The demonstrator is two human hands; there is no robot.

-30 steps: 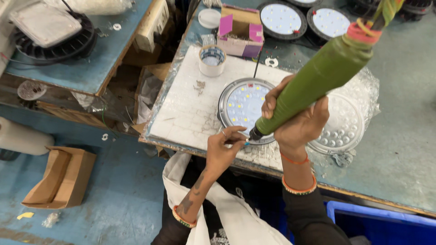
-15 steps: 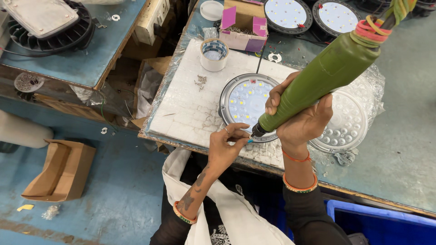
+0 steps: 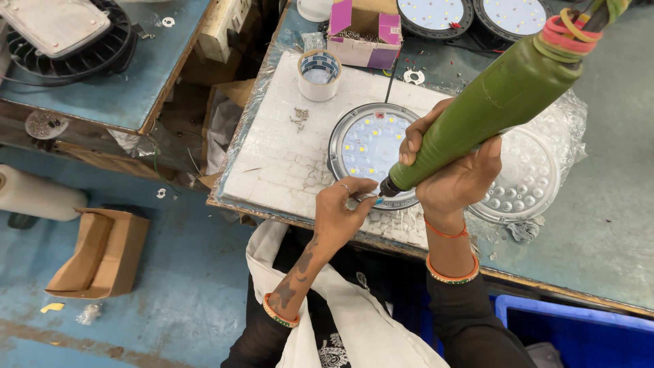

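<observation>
We judged the step went best with the green electric screwdriver (image 3: pixel 490 112) kept steady on the screw at the near rim of the round LED lamp (image 3: pixel 373 151), our right hand (image 3: pixel 456 178) wrapped tight around it. Our left hand (image 3: pixel 344 210), fingers pinched at that rim, touched the lamp beside the driver tip.

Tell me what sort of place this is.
Probably a workshop where round lights are put together. The right hand holds a green power screwdriver at the rim of a round light panel on a foam pad, loose screws lie nearby, and more round lights wait behind.
</observation>
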